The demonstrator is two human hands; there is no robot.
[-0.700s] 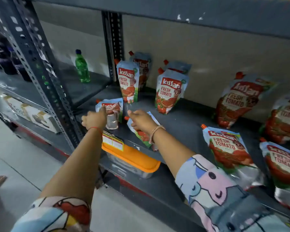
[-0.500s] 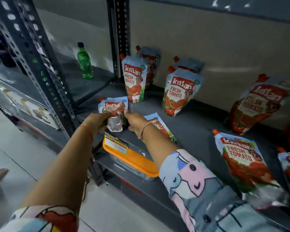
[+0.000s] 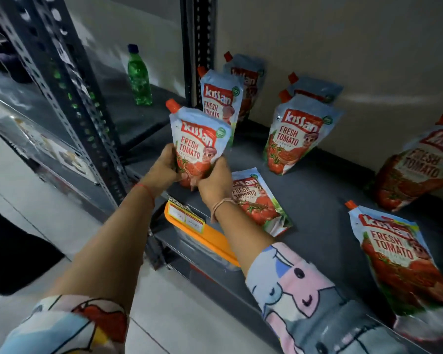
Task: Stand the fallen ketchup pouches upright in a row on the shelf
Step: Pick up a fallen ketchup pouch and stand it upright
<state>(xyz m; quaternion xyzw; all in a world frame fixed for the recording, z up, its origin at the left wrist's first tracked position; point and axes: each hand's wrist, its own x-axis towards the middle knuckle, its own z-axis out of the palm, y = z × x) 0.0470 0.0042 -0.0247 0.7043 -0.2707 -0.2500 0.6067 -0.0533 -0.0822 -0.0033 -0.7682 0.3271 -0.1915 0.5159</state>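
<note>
My left hand (image 3: pixel 164 166) and my right hand (image 3: pixel 214 178) both grip the bottom of one ketchup pouch (image 3: pixel 198 143), held upright at the front left of the dark shelf (image 3: pixel 317 190). A fallen pouch (image 3: pixel 260 200) lies flat just right of my right wrist. Another flat pouch (image 3: pixel 399 254) lies at the front right. Behind, an upright pouch (image 3: pixel 219 98) stands with one more behind it, an upright pouch (image 3: pixel 297 139) stands mid-shelf with another at its back, and a leaning pouch (image 3: pixel 420 164) rests against the wall at right.
A perforated steel post (image 3: pixel 69 80) stands left of my hands, another post (image 3: pixel 200 34) at the back. A green bottle (image 3: pixel 138 77) sits on the neighbouring shelf. An orange-lidded container (image 3: pixel 207 238) and a price tag (image 3: pixel 187 215) sit below the shelf edge.
Both hands closed on the small pouch at the front left and raised it upright; before, my right hand rested by the flat pouch. The camera moved closer.
</note>
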